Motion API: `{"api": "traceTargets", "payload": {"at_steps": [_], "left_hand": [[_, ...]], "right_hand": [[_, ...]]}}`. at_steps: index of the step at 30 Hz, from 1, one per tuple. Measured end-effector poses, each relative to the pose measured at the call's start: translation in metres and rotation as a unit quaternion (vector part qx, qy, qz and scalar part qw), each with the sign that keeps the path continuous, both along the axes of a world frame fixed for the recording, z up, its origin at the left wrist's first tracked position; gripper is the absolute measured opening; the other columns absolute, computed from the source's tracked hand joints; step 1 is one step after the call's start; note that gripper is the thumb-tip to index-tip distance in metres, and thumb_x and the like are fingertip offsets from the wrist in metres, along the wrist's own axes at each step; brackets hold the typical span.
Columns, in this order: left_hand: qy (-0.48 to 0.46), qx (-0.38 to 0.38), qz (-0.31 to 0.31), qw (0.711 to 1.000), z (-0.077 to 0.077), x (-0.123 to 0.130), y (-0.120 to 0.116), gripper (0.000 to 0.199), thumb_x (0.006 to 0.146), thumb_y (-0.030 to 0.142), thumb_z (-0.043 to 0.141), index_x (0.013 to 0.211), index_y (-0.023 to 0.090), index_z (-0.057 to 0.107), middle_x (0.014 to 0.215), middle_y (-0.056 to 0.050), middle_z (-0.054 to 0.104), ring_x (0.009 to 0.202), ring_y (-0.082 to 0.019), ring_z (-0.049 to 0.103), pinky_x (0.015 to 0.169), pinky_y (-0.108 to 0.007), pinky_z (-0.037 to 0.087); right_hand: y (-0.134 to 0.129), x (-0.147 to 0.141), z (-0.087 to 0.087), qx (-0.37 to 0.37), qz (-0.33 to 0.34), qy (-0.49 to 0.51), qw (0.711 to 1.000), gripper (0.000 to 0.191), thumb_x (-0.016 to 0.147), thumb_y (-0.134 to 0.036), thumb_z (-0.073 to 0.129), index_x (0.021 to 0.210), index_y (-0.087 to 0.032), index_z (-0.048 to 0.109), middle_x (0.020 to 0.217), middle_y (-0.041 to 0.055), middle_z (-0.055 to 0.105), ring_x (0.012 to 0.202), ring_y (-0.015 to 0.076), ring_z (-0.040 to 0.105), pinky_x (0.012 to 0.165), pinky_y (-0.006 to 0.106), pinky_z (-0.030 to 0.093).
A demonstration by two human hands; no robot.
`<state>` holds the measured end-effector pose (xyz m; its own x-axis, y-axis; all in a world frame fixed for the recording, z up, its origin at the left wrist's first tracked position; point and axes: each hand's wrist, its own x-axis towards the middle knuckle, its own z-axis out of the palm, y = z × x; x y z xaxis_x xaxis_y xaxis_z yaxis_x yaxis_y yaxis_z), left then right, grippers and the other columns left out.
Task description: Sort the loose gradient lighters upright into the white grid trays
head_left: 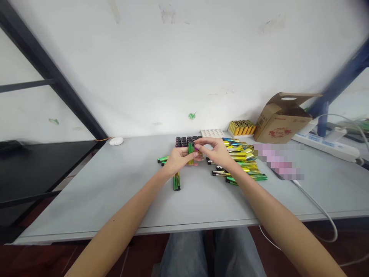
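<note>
Upright in my left hand (180, 158) is a shiny green-and-gold lighter (190, 151) with a dark top, gripped between thumb and fingers. My right hand (215, 151) comes in from the right, thumb and forefinger pinched together close to the lighter's upper side. A small purple spot shows at those fingertips; I cannot make out what it is. Just behind my hands stand rows of dark-topped lighters (182, 141), partly hidden. Another green lighter (176, 181) lies below my left hand, and two green ones (163, 159) lie to its left.
A heap of shiny gold and green lighters (242, 157) lies right of my hands. Behind are a white holed tray (212, 133), upright yellow lighters (242, 127) and an open cardboard box (276, 123). A power strip (328, 144), white cable (314, 202) and white case (116, 141) also lie on the table.
</note>
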<state>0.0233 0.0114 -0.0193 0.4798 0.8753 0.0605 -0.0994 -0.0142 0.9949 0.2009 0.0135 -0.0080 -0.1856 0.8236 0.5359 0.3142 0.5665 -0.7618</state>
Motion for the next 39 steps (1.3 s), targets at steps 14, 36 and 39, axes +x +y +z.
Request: {"api": "traceTargets", "payload": {"at_steps": [14, 36, 39], "left_hand": [[0.066, 0.040, 0.019, 0.997, -0.004, -0.005, 0.005, 0.041, 0.071, 0.039, 0.074, 0.104, 0.014, 0.067, 0.101, -0.013, 0.072, 0.094, -0.023, 0.068, 0.082, -0.037, 0.055], [0.387, 0.343, 0.342, 0.784, -0.018, -0.086, 0.051, 0.025, 0.085, 0.033, 0.048, 0.085, 0.020, 0.068, 0.077, -0.004, 0.072, 0.071, -0.018, 0.066, 0.072, -0.028, 0.049], [0.428, 0.361, 0.280, 0.780, -0.018, -0.087, 0.053, 0.025, 0.084, 0.032, 0.047, 0.087, 0.020, 0.069, 0.090, -0.006, 0.072, 0.083, -0.021, 0.065, 0.079, -0.032, 0.048]], "right_hand": [[0.015, 0.015, 0.001, -0.056, -0.011, 0.137, 0.989, 0.029, 0.067, -0.037, 0.075, 0.088, -0.018, 0.067, 0.084, 0.0049, 0.070, 0.081, 0.0176, 0.066, 0.076, 0.033, 0.055], [0.019, 0.030, -0.009, 0.014, -0.083, -0.086, 0.993, 0.016, 0.075, -0.030, 0.065, 0.086, -0.019, 0.068, 0.081, 0.0032, 0.071, 0.076, 0.0177, 0.066, 0.069, 0.031, 0.051], [0.018, 0.032, -0.008, 0.016, -0.076, -0.095, 0.992, 0.018, 0.075, -0.032, 0.064, 0.086, -0.019, 0.067, 0.077, 0.0026, 0.069, 0.072, 0.0168, 0.064, 0.067, 0.030, 0.050]]}}
